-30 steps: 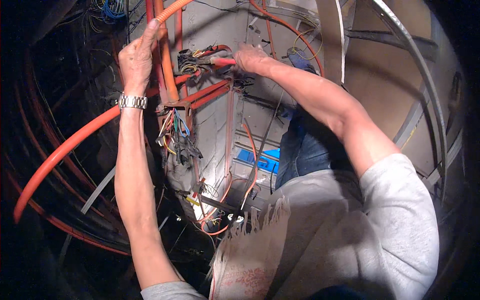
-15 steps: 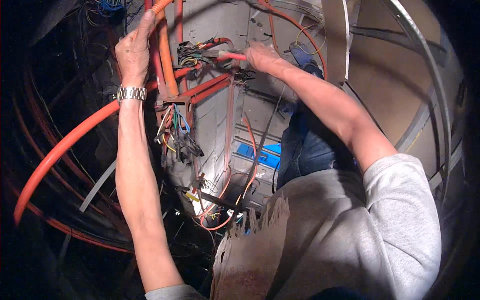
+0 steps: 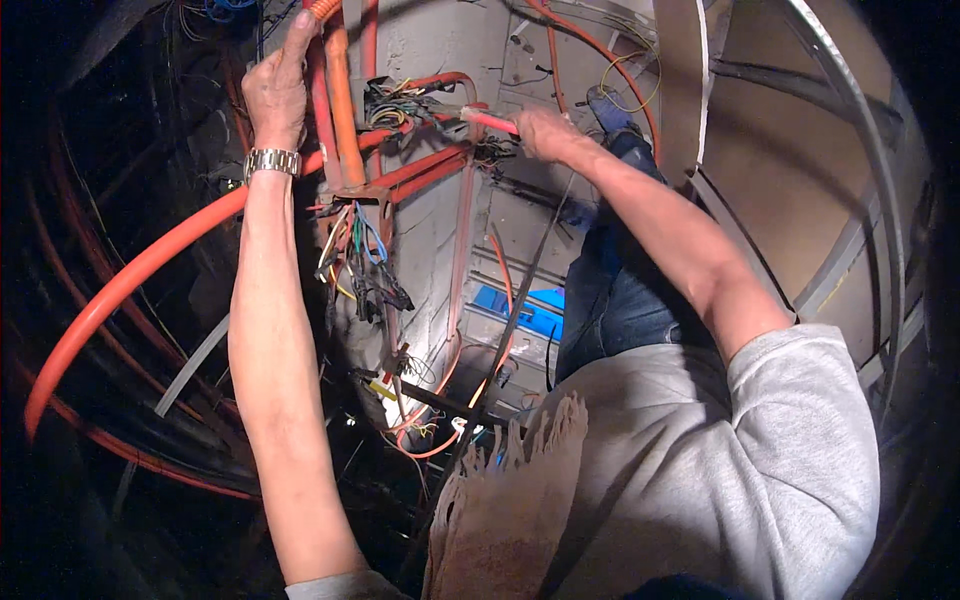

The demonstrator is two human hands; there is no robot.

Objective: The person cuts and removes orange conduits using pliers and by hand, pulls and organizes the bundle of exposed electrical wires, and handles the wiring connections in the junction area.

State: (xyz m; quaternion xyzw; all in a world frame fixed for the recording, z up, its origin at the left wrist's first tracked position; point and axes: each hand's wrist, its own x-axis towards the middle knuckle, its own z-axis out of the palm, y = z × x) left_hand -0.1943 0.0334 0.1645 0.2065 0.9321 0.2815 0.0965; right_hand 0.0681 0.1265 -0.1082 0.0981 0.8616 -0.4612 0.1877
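Observation:
My left hand (image 3: 277, 95), with a metal watch on the wrist, is raised at the upper left. Its thumb presses against an orange corrugated conduit (image 3: 323, 10), and its fingers curl out of sight behind. My right hand (image 3: 548, 133) grips a red-handled tool (image 3: 492, 122) whose pale end points left; its exact kind cannot be made out. That end is close to a bundle of dark, stripped-looking wires (image 3: 392, 108) by a bent orange pipe. Beneath the upright conduits, coloured wires (image 3: 358, 240) hang from a reddish box (image 3: 372, 205).
A thick orange conduit (image 3: 130, 265) curves across the left. Below are loose wires, a dark bar (image 3: 510, 330) and a blue object (image 3: 520, 312). Brown panels (image 3: 790, 150) and a curved metal strip (image 3: 870, 130) stand at the right. A frayed cloth (image 3: 510, 500) hangs at my front.
My right hand and the red-handled tool have moved slightly right and down, away from the wire bundle. My left hand stays at the conduit; the whole view has shifted a little.

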